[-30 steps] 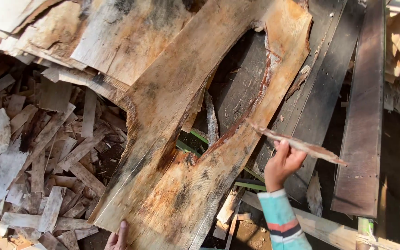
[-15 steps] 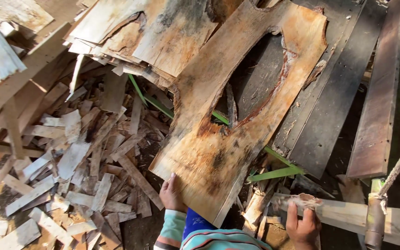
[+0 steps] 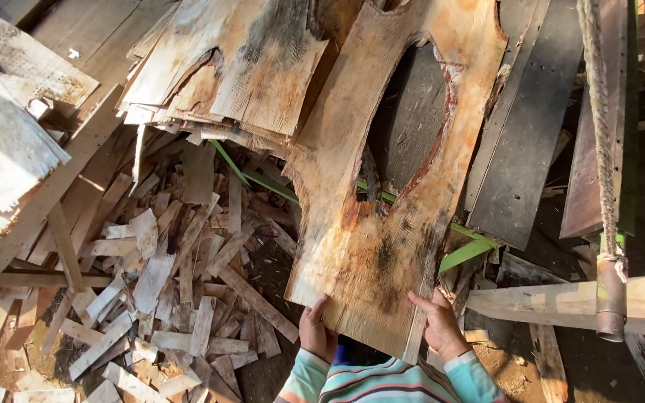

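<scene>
Rough, mottled tan veneer with dark stains makes up the sheet (image 3: 390, 201) we find in hand in the head view, the only view supplied. It is a long thin wood sheet with a large oval hole through its middle, lying tilted away from the person over green rails (image 3: 464, 254) and dark boards (image 3: 531, 142). The left hand (image 3: 316, 330) is clamped on the sheet's near left corner, thumb on top. The right hand (image 3: 439, 325) grips the near right edge, fingers curled over the upper face. Both wrists show striped sleeves (image 3: 390, 380). To the left, we note a stack of similar veneer sheets (image 3: 225, 67), and below it a heap of broken wood strips (image 3: 166, 298) on the ground. At right, a rope (image 3: 599, 134) hangs down to a metal fitting (image 3: 611, 298) on a pale timber beam (image 3: 554, 302).
</scene>
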